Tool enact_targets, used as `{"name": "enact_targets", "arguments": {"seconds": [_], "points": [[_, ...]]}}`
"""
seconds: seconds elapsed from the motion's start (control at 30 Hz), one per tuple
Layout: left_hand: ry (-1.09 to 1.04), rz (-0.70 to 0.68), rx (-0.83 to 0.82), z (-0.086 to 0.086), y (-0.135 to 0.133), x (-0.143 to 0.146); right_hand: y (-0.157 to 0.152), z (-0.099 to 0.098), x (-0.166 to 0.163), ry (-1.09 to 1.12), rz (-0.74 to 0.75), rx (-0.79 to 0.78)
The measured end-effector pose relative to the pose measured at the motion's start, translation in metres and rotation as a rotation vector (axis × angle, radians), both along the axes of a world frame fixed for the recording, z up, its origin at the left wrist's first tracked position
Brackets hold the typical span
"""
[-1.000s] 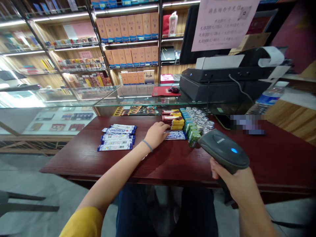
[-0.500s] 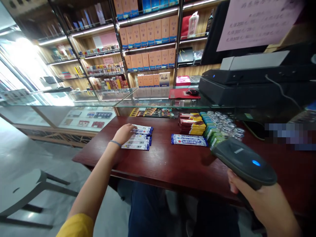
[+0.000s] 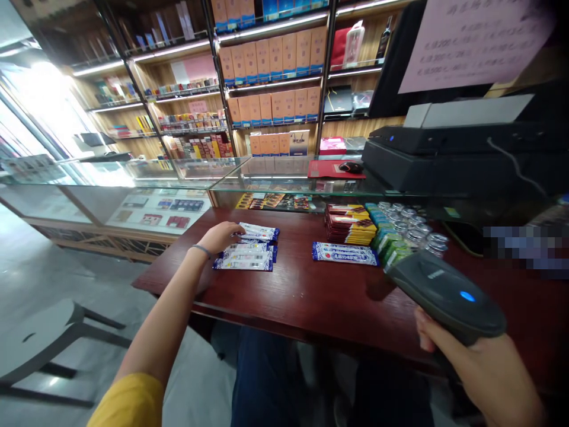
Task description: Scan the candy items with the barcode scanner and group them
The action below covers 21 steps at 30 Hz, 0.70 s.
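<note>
My left hand [image 3: 220, 236] reaches across the dark red table [image 3: 311, 296]. Its curled fingers pinch the left end of the top blue-and-white packet [image 3: 260, 232] on a small pile of such packets [image 3: 246, 259]. My right hand [image 3: 482, 362] is at the lower right, closed round the grip of a dark grey barcode scanner [image 3: 444, 293] with a blue light on its head. The scanner points over the table towards one blue-and-white packet [image 3: 344, 253] that lies alone in the middle.
Behind the lone packet is a stack of red-and-yellow bars [image 3: 351, 216], with green and blue boxes [image 3: 386, 240] and small clear jars [image 3: 415, 225] beside it. A glass counter [image 3: 275, 178] carries a black till printer [image 3: 444, 154] and a mouse [image 3: 350, 168]. Shelves of goods fill the back, and a grey stool [image 3: 48, 350] stands at the left.
My left hand has moved from the lone packet by the stacked bars over to the pile of packets on the left. The view swung left; the scanner stays in my right hand.
</note>
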<state>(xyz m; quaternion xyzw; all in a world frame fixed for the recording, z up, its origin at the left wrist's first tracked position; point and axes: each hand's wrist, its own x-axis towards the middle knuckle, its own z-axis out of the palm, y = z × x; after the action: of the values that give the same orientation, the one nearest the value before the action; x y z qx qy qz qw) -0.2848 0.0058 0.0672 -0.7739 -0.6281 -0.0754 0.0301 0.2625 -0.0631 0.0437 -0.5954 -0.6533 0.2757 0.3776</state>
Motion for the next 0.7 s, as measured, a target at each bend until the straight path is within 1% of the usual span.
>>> {"name": "enact_targets", "arguments": {"seconds": [0.13, 0.2, 0.27, 0.4, 0.5, 0.57, 0.7], "points": [[-0.087, 0.043, 0.068, 0.006, -0.006, 0.004, 0.001, -0.001, 0.0, -0.005, -0.013, -0.018], [-0.171, 0.053, 0.097, 0.011, -0.009, 0.011, 0.001, -0.001, 0.0, -0.012, 0.009, 0.007], [-0.272, 0.046, 0.091, 0.019, -0.011, 0.019, 0.0, 0.001, 0.0, -0.021, 0.033, 0.041], [-0.457, 0.012, -0.013, 0.038, -0.013, 0.043, -0.004, 0.004, -0.001, -0.005, 0.048, 0.062], [-0.604, -0.017, -0.102, 0.047, -0.009, 0.067, -0.007, 0.007, -0.002, 0.03, 0.089, 0.054], [-0.753, -0.051, -0.153, 0.049, -0.005, 0.088, -0.009, 0.009, -0.004, 0.05, 0.094, 0.07], [-1.109, -0.114, -0.294, 0.046, 0.003, 0.133, -0.016, 0.015, -0.013, 0.096, 0.09, 0.085]]}}
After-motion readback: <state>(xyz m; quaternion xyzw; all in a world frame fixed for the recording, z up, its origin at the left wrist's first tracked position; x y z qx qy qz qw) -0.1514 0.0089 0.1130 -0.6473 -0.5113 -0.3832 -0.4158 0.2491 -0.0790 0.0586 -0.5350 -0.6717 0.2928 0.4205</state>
